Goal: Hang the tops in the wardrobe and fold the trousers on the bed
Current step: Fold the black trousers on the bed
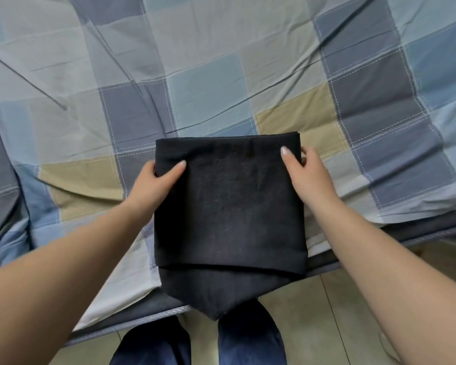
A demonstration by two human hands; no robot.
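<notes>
Folding nears done: both hands, left hand (153, 180) at nine o'clock, right hand (304, 172) at three, grip the black folded cotton trousers (229, 206) on the checked-sheet bed (221, 75) (tops, wardrobe unseen)

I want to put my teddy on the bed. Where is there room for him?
Beyond the far edge of the folded black trousers the checked bedsheet lies bare, wrinkled only. It is also bare left of the left hand and right of the right hand. The near bed edge is crowded: both hands grip the trousers there.
</notes>
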